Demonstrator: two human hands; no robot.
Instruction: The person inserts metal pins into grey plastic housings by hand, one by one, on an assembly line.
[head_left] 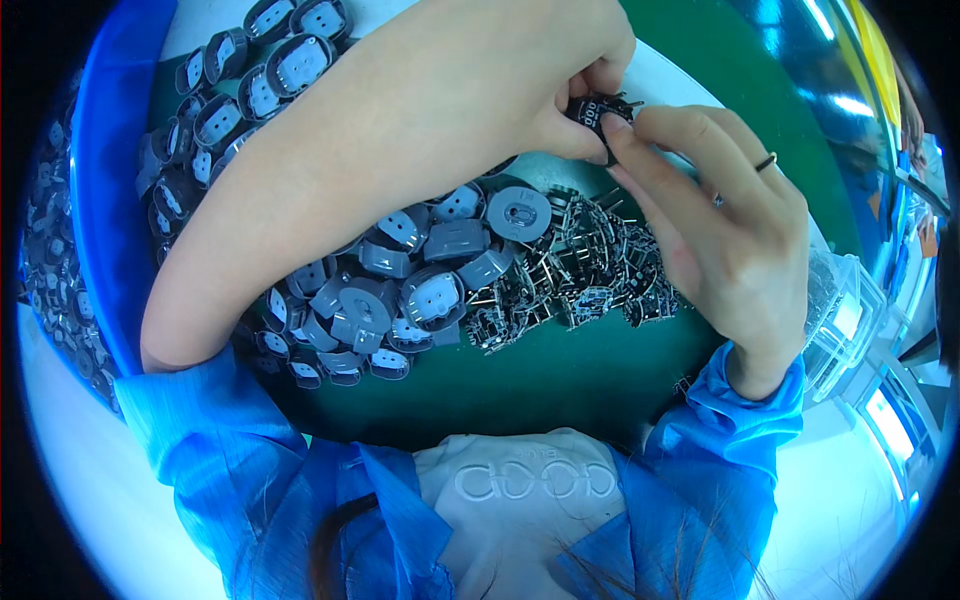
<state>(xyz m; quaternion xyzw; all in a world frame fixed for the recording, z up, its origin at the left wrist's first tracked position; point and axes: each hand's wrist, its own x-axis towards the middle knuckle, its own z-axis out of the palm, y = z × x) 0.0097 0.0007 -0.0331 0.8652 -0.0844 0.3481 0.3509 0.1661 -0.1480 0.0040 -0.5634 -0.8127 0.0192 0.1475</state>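
My left hand (520,70) and my right hand (720,220) meet at the top centre over a green mat (560,380). Both pinch one small round black part with metal pins (598,108) between fingertips and thumbs. A ring sits on a finger of my right hand. Below the hands lies a heap of several black pinned parts (580,275). To its left spreads a pile of several grey round caps (400,285), some showing white insides. My left forearm crosses over that pile.
A blue tray rim (105,200) curves along the left, with more small grey parts (50,270) outside it. More grey caps (270,60) lie at the upper left. A clear plastic container (850,310) stands at the right. Blue sleeves fill the bottom.
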